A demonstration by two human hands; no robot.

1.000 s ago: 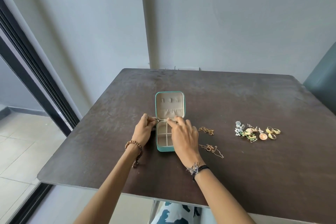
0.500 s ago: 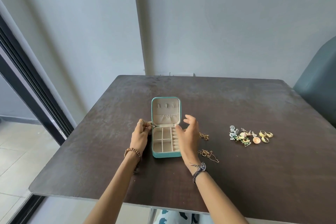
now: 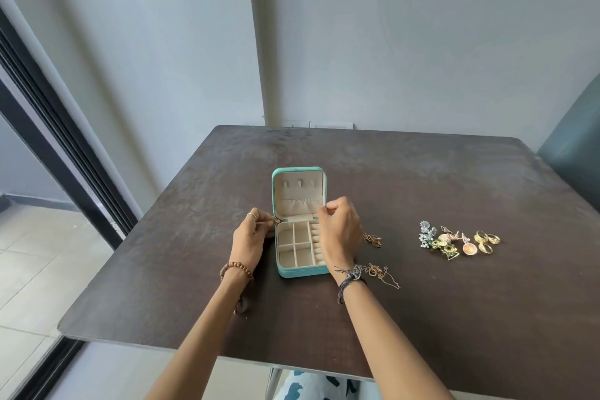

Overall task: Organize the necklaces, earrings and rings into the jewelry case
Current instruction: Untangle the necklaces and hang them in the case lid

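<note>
A teal jewelry case (image 3: pixel 303 270) lies open mid-table, its lid (image 3: pixel 298 193) upright and its beige compartments bare. My left hand (image 3: pixel 248 242) pinches a small metal zipper pull (image 3: pixel 278 220) at the case's left hinge corner. My right hand (image 3: pixel 341 234) is curled, its fingertips pinching the lid's right edge. Two tangled gold necklaces lie just right of that hand, one (image 3: pixel 373 240) farther back and one (image 3: pixel 381 273) beside my wrist. Farther right sits a cluster of earrings (image 3: pixel 443 241), with gold rings (image 3: pixel 487 241) at its right end.
The dark table (image 3: pixel 422 318) has its front edge close to me and its left edge beside a sliding door frame (image 3: pixel 65 153). A teal chair back (image 3: pixel 574 146) stands at the right corner. A wall rises behind the table.
My right hand lifted off the case's tray and moved to the lid's right edge, closing its fingers there. My left hand stayed at the left hinge corner.
</note>
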